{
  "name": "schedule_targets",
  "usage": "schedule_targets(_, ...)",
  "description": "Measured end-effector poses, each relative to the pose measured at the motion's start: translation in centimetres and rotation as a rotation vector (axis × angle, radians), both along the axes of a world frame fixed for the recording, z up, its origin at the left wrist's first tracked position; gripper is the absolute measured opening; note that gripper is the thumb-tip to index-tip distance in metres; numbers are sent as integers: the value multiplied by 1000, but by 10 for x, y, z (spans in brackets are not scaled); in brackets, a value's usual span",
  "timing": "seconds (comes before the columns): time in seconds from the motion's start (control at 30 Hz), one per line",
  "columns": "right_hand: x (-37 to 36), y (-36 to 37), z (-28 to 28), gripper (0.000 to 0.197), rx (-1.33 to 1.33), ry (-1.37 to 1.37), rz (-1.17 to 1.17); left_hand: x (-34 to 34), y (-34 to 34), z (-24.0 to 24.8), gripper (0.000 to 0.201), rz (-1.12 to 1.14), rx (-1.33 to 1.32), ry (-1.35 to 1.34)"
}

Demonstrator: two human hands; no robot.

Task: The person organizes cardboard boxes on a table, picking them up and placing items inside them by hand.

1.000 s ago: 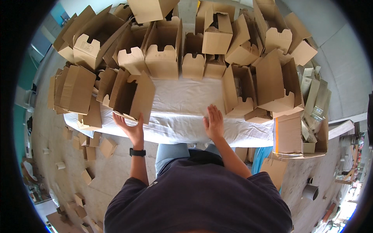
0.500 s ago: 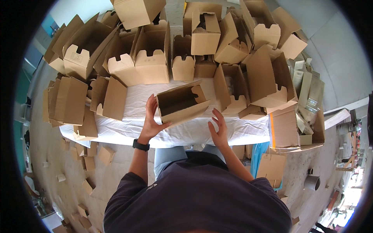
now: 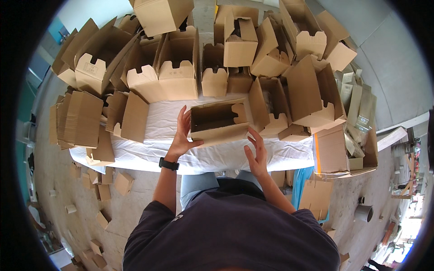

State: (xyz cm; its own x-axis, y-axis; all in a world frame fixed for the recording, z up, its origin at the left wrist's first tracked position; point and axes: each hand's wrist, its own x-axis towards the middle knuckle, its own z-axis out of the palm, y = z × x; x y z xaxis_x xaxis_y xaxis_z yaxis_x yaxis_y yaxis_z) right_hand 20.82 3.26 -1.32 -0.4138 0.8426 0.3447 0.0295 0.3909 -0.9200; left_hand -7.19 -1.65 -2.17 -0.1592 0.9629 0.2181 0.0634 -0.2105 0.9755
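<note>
An open-topped cardboard box (image 3: 220,135) is in front of me over the white cloth, its long side facing me and a notched flap at its right end. My left hand (image 3: 182,139), with a black watch on the wrist, grips its left near corner, thumb along the near wall and fingers up the left end. At the right near corner is my right hand (image 3: 256,156), fingers apart, index fingertip at or just beside the cardboard; contact is hard to tell. Whether the box rests fully on the cloth cannot be made out.
Open cardboard boxes (image 3: 178,83) crowd the far side of the cloth-covered table (image 3: 212,159), with more stacked left (image 3: 83,119) and right (image 3: 312,97). A large carton (image 3: 332,151) holding pale strips stands at the right. Small boxes (image 3: 124,181) lie on the floor at left.
The box has turned clockwise and shifted slightly right, so its long side is squarer to me. My left hand moved right with it; the right hand stays close to its right end.
</note>
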Motion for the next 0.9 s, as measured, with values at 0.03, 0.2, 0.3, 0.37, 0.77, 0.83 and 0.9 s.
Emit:
schedule_targets(0.03,-2,-2,3,54,2,11,-7,0,1,4,128,4,8,20)
schedule_targets(0.2,0,-4,-4,52,-7,-1,-42,4,12,-4,123,28,-9,211)
schedule_targets(0.3,4,-3,-8,51,-54,-41,-62,6,17,-12,121,46,-3,239)
schedule_targets(0.37,7,1,-9,50,-78,-63,-40,8,19,-6,121,51,-2,229)
schedule_targets(0.77,-28,58,48,35,427,-265,-3,4,22,-9,123,13,-51,143)
schedule_targets(0.83,-38,62,58,28,382,-315,70,3,24,-11,123,15,-22,134)
schedule_targets(0.9,-44,62,60,22,361,-353,95,2,25,-13,124,14,-17,94)
